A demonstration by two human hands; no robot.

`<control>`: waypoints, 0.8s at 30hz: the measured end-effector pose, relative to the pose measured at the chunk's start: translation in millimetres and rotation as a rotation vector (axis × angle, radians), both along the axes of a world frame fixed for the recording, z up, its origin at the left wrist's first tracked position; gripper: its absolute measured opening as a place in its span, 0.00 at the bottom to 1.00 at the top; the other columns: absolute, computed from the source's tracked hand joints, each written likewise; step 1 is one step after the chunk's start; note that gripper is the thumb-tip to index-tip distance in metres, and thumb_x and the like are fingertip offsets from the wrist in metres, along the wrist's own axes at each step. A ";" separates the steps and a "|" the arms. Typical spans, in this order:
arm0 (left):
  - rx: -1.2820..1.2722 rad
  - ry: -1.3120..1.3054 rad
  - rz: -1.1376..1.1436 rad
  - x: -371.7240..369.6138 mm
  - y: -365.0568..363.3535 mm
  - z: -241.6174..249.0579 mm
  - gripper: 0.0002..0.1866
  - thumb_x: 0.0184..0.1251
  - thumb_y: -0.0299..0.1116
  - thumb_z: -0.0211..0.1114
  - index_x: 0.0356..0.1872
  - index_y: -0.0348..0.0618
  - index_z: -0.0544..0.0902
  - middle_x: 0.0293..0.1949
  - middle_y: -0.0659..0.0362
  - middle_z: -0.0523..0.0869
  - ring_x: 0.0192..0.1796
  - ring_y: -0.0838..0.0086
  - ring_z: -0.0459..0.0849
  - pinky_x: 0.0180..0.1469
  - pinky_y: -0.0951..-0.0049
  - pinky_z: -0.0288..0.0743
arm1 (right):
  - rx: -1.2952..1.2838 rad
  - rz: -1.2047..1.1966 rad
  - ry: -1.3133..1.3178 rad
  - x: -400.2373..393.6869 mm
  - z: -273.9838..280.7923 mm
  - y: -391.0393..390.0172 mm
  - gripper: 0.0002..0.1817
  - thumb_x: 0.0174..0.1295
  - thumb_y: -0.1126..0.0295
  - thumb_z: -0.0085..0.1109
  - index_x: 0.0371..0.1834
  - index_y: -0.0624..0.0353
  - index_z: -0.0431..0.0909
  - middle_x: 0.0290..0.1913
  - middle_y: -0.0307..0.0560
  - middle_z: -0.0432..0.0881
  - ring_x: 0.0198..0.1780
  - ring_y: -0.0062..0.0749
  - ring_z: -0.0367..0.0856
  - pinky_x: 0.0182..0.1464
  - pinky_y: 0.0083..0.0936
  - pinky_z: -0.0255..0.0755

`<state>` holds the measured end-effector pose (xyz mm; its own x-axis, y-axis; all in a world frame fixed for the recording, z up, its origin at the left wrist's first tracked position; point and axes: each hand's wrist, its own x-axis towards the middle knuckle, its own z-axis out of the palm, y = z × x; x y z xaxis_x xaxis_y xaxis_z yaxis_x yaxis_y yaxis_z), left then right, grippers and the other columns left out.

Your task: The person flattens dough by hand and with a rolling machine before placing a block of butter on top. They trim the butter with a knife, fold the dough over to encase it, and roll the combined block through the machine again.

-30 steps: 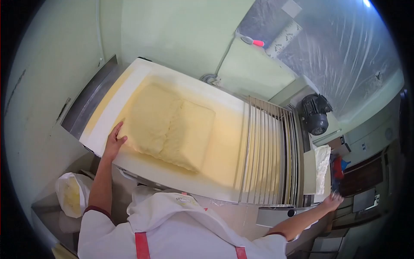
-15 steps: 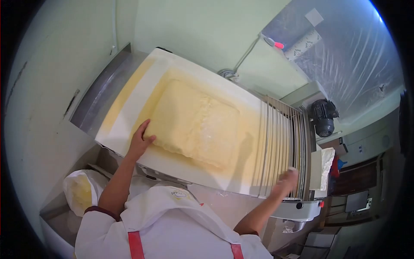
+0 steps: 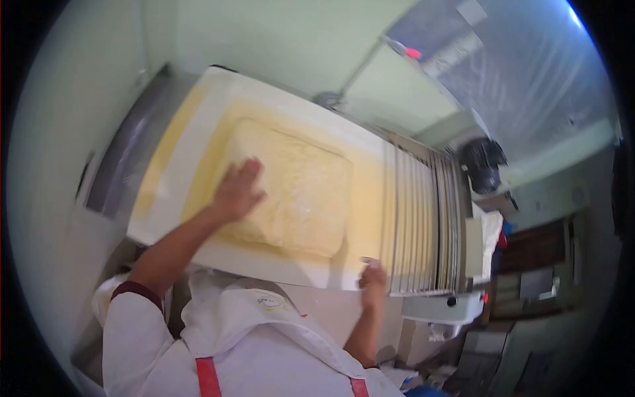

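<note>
A thick, pale yellow slab of what looks like dough lies on the machine's white belt, with whitish powder along its middle. My left hand is over the slab's left part, fingers apart and nothing in it; whether it touches the surface is unclear. To the right of the slab, by the belt's near edge, my right hand is raised with its fingers bent. Something small and pale shows at its fingertips, too blurred to make out.
A metal guard of parallel bars crosses the belt on the right. Behind it sits a dark motor. A white block-like object stands beyond the guard. A pale bag is at the lower left.
My left hand has moved from the slab's near left edge up over its top. My right hand has come left from the guard bars. The view has shifted slightly.
</note>
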<state>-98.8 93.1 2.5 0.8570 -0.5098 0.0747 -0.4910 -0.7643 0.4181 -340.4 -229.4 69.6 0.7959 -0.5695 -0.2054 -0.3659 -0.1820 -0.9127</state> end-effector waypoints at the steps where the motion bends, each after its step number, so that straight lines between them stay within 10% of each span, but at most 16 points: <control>1: 0.036 -0.050 0.049 29.8 -3.8 -13.1 0.39 0.72 0.52 0.50 0.75 0.38 0.52 0.77 0.51 0.52 0.79 0.62 0.48 0.77 0.51 0.36 | -0.052 -0.218 -0.119 -21.4 -3.4 -45.4 0.13 0.73 0.59 0.46 0.42 0.56 0.77 0.20 0.27 0.60 0.21 0.12 0.58 0.22 0.15 0.52; 4: 0.160 -0.061 0.200 104.1 -20.9 -15.7 0.37 0.74 0.49 0.46 0.76 0.39 0.49 0.77 0.52 0.52 0.79 0.64 0.47 0.78 0.54 0.37 | -0.149 -0.785 -0.559 -89.7 60.9 -145.3 0.12 0.67 0.61 0.48 0.35 0.58 0.73 0.24 0.34 0.69 0.28 0.22 0.69 0.32 0.24 0.65; 7: 0.241 -0.051 0.221 126.7 -43.2 9.1 0.34 0.76 0.49 0.43 0.75 0.39 0.51 0.77 0.51 0.52 0.79 0.64 0.48 0.77 0.55 0.40 | -0.824 -1.238 -0.869 -126.5 61.5 -186.7 0.20 0.70 0.54 0.44 0.43 0.63 0.75 0.42 0.48 0.77 0.36 0.32 0.78 0.38 0.28 0.75; 9: 0.242 -0.021 0.243 127.3 -48.8 19.9 0.34 0.76 0.49 0.42 0.75 0.39 0.51 0.77 0.51 0.53 0.79 0.63 0.48 0.77 0.55 0.40 | -0.523 -1.381 -0.788 -88.9 35.7 -183.0 0.27 0.72 0.52 0.39 0.45 0.68 0.77 0.51 0.58 0.77 0.43 0.45 0.80 0.49 0.40 0.75; 14: 0.159 -0.107 0.137 73.2 -14.6 2.9 0.34 0.75 0.44 0.49 0.75 0.38 0.50 0.76 0.47 0.53 0.78 0.59 0.48 0.77 0.56 0.42 | -0.491 -0.453 0.017 -8.1 -4.7 -117.1 0.30 0.76 0.55 0.32 0.40 0.69 0.83 0.40 0.58 0.85 0.48 0.48 0.82 0.60 0.38 0.68; 16: 0.064 -0.119 0.164 74.4 4.9 -7.8 0.35 0.74 0.44 0.51 0.75 0.37 0.52 0.74 0.44 0.57 0.78 0.57 0.52 0.76 0.58 0.46 | -0.276 -0.484 -0.273 29.5 -18.5 -145.3 0.28 0.76 0.54 0.37 0.49 0.72 0.79 0.51 0.57 0.82 0.52 0.44 0.81 0.62 0.37 0.68; 19: -0.252 0.162 0.428 127.7 8.0 -17.0 0.36 0.71 0.49 0.58 0.71 0.33 0.61 0.69 0.41 0.67 0.72 0.54 0.64 0.71 0.61 0.59 | -0.464 0.089 -0.151 161.7 -58.7 -133.1 0.20 0.71 0.67 0.49 0.61 0.68 0.72 0.66 0.61 0.71 0.67 0.49 0.70 0.68 0.36 0.63; 21: -0.328 0.360 0.595 164.3 4.5 -10.6 0.39 0.64 0.53 0.66 0.64 0.28 0.69 0.61 0.42 0.76 0.64 0.56 0.75 0.63 0.62 0.69 | -0.460 0.344 0.042 239.9 -69.8 -94.3 0.40 0.65 0.57 0.58 0.72 0.72 0.54 0.68 0.69 0.66 0.70 0.55 0.66 0.71 0.36 0.58; 24: -0.497 0.853 0.692 193.5 5.1 5.3 0.36 0.58 0.48 0.72 0.57 0.26 0.74 0.51 0.49 0.83 0.52 0.65 0.82 0.52 0.65 0.76 | -0.227 0.292 0.278 299.5 -68.0 -72.7 0.40 0.61 0.55 0.64 0.66 0.75 0.62 0.63 0.67 0.72 0.64 0.52 0.72 0.65 0.36 0.65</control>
